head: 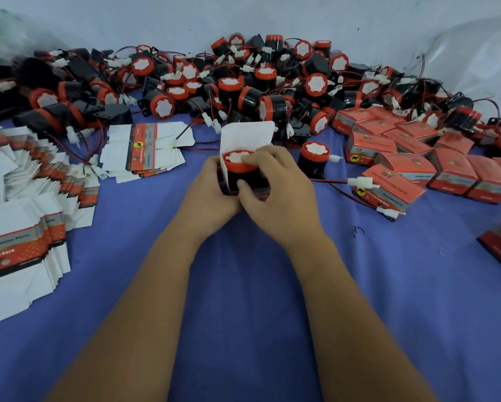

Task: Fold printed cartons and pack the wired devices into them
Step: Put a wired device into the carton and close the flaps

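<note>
- Head view: your left hand (pixel 211 188) grips the carton (pixel 245 140), flap up, at table centre.
- Your right hand (pixel 275 184) curls round the device (pixel 239 162), half seated inside.
- Packed boxes (pixel 400 166) crowd your right; a good batch looks done.
- Flat blanks (pixel 26 198) and the big pile (pixel 243 82) say plenty remains.

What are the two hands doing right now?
Left hand: holds the open carton from its left side.
Right hand: grips the red-topped device, pushing it into the carton.
</note>
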`<state>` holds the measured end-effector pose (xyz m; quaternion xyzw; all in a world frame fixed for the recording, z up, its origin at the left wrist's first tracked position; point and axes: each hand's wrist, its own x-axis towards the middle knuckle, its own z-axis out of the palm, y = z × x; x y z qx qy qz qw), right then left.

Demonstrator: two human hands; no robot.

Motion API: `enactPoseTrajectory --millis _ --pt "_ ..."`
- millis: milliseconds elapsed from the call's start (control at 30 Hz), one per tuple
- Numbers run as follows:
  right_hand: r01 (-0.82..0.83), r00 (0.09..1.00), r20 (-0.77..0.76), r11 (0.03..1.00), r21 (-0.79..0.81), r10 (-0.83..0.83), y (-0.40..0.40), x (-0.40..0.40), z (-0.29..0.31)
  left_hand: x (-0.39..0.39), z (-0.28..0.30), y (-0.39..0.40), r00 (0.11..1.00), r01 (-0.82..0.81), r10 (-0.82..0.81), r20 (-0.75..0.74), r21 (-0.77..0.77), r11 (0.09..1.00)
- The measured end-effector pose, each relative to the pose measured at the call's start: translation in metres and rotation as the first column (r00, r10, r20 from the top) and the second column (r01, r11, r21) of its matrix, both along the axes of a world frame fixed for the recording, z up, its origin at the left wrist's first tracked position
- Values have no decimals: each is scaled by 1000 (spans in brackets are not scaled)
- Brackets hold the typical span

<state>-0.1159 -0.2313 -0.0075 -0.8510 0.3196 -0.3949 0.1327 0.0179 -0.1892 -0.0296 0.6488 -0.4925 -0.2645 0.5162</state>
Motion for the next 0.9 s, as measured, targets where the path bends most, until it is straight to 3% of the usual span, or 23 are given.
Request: enactPoseTrajectory --millis 333,700,900 --pt "27 997 82 989 -143 -16 5 5 9 11 6 5 993 114 -114 -29 8 993" --pt "-28 981 -196 995 -96 9 -2 1 12 16 5 2 983 181 -180 -19 27 983" --pt "-23 987 -163 991 -134 1 -4 -1 0 16 -1 0 993 107 -108 -44 -16 994"
